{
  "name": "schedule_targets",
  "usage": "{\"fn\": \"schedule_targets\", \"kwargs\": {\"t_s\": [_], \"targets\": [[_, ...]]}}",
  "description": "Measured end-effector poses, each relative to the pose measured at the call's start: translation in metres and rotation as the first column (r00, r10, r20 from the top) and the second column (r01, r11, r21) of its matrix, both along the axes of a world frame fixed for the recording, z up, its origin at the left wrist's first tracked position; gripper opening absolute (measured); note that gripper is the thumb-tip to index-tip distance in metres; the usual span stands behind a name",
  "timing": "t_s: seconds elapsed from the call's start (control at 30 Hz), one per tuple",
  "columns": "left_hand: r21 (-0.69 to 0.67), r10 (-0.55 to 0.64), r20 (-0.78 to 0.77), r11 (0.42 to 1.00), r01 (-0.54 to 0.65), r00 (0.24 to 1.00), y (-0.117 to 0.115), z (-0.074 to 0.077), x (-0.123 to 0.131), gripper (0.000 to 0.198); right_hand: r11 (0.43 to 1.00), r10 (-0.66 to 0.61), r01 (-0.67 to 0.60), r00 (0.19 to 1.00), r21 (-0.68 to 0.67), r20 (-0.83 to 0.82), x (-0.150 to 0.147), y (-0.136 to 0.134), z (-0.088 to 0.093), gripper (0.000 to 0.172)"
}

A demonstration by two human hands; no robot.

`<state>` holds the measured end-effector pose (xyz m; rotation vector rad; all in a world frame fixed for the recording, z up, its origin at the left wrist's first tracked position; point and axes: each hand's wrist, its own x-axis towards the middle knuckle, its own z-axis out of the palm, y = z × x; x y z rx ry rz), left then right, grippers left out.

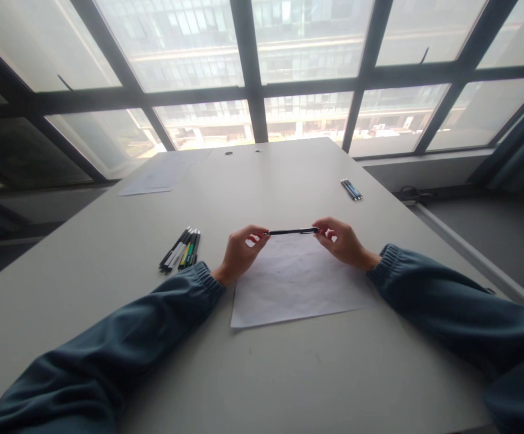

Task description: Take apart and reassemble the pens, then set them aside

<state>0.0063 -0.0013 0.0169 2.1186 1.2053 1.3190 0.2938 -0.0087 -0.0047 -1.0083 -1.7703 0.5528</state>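
A slim black pen (291,231) is held level between my two hands, over the far part of a white sheet of paper (298,289). My left hand (243,248) pinches its left end between thumb and fingertips. At the other end, where a clip shows, my right hand (341,242) grips it the same way. Left of my left hand lies a bunch of several pens (180,250), black, white, yellow and green. Faint marks show on the paper, too weak to read.
A small group of blue and black pens (351,189) lies near the table's right edge. More paper sheets (153,175) are at the far left of the white table (266,380). Two small dark round spots sit near the far edge, before large framed windows (307,114).
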Motion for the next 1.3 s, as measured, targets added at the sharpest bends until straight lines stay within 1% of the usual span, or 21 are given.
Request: {"fn": "schedule_targets", "kwargs": {"t_s": [0.17, 0.4, 0.73, 1.3], "targets": [[0.017, 0.006, -0.005, 1.000, -0.006, 1.000, 0.0018, -0.0015, -0.0007, 0.018, 1.000, -0.005, 0.005, 1.000, 0.014, 0.001, 0.0004, 0.0010, -0.0019, 0.017], [0.023, 0.002, -0.011, 1.000, -0.001, 1.000, 0.0039, -0.0045, -0.0024, 0.022, 1.000, -0.004, 0.004, 1.000, 0.008, 0.000, -0.0003, -0.0001, -0.0001, 0.015], [0.020, -0.001, -0.018, 1.000, 0.001, 1.000, 0.0022, -0.0001, -0.0012, 0.021, 1.000, -0.003, 0.003, 1.000, -0.004, 0.006, 0.0002, -0.0011, 0.0014, 0.017], [0.007, -0.007, -0.024, 1.000, 0.007, 1.000, 0.0032, -0.0023, -0.0027, 0.023, 1.000, 0.008, -0.007, 1.000, -0.017, 0.022, 0.0013, -0.0009, 0.0001, 0.016]]}}
